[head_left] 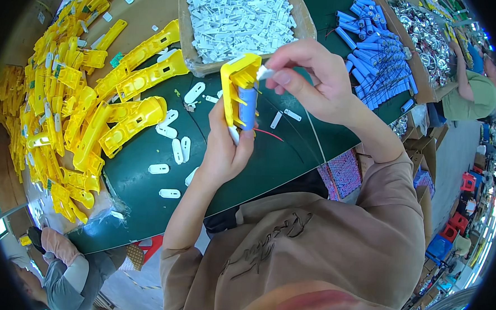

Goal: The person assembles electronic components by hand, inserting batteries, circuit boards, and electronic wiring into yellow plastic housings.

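Observation:
My left hand (229, 153) is closed around a yellow plastic housing (227, 82), held upright above the green table. A blue cylindrical battery (247, 106) sits inside it, and a thin red wire (270, 135) trails from its lower end to the right. Between thumb and forefinger, my right hand (317, 84) pinches a small white plastic piece (264, 73) at the upper right edge of the housing. Whether that piece touches the housing I cannot tell. Loose white oval plates (170, 193) lie on the table left of my left forearm.
Yellow housings (66, 100) are heaped at the left. A carton of small white parts (241, 23) stands at the far middle, with wired blue batteries (376, 55) right of it. Shiny metal parts (414, 34) fill a box beyond. Other people are at far right and lower left.

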The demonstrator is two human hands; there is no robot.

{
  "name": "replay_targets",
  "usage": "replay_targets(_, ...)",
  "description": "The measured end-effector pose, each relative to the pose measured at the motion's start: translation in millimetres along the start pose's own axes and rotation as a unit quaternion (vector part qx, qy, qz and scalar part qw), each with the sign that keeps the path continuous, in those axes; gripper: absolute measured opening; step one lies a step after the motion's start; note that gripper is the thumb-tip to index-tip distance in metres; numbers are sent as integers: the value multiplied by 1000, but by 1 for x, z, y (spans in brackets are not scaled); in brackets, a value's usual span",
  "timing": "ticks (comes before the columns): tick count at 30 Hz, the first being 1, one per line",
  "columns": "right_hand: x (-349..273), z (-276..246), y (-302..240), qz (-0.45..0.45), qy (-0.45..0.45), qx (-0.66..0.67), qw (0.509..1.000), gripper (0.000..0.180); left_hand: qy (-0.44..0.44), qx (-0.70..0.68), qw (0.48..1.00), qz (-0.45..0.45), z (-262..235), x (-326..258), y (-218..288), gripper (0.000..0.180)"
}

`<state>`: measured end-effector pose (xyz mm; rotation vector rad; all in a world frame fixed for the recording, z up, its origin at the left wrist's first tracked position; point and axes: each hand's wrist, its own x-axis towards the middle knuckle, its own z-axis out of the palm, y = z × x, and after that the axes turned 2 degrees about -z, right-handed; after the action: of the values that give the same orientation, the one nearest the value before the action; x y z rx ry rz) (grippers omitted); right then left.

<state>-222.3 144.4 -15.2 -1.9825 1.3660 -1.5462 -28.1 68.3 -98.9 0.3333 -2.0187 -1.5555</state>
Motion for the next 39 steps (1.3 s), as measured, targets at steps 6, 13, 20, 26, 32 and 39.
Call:
replay_targets(6,2,3,-1,-4,-78,-114,990,26,19,-44,998,-43,2,7,9,55)
replay_targets(13,12,-13,16,-197,36,-375,905,28,23,-97,993,-66,1,8,9,51)
replay_targets(20,8,8,11,66,82,-37,994,13,24,-112,991,-73,0,10,8,51)
replay_targets(26,12,28,22,158,100,56,981,12,22,-118,989,-91,1,10,11,52)
replay_targets(32,5,31,34,108,113,-11,988,7,33,-148,981,-118,-2,12,7,52)
replay_targets(39,17,18,29,125,33,5,992,8,-5,-86,990,-108,-1,11,7,54)
